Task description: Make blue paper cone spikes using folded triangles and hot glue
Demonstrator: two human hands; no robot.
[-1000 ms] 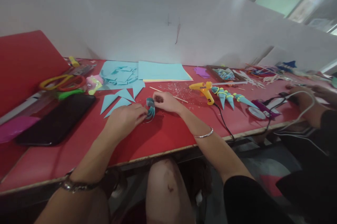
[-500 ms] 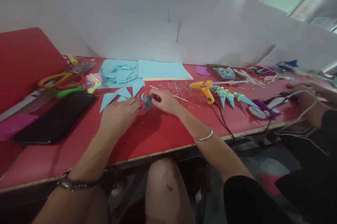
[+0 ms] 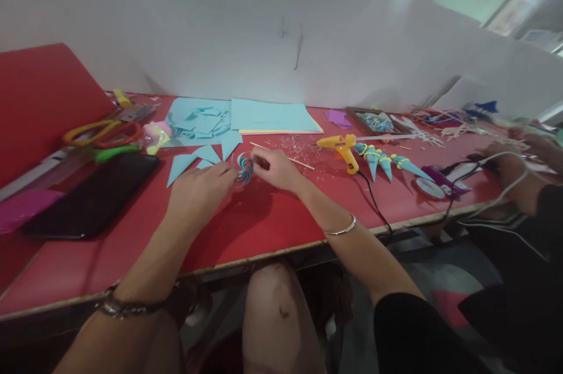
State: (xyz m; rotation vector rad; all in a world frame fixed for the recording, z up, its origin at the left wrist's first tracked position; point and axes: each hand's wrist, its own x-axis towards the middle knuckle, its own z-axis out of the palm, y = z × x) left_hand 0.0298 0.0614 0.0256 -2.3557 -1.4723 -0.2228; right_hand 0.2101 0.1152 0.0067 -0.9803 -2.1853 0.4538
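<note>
Between my two hands is a small piece of blue paper cut into curled strips (image 3: 244, 170). My left hand (image 3: 203, 189) has its fingers closed at the left side of the curls. From the other side, my right hand (image 3: 278, 170) pinches at them with thumb and fingertips, which partly hide the grip. Just beyond my left hand lie several blue paper triangles (image 3: 179, 167). A thin wooden stick (image 3: 301, 163) lies behind my right hand, and a yellow glue gun (image 3: 345, 149) rests to its right.
Blue paper sheets (image 3: 275, 116) and paper scraps (image 3: 204, 122) lie along the wall. On the left are scissors (image 3: 90, 132) and a black phone (image 3: 94, 195). Blue cones (image 3: 385, 169) and a tape roll (image 3: 430, 188) lie right, near another person's hand (image 3: 512, 166). A cord (image 3: 373, 198) crosses the table edge.
The curled strips have turned slightly and look more spread between my fingers. My hands have barely moved. At the far right, the other person's second hand has come into view.
</note>
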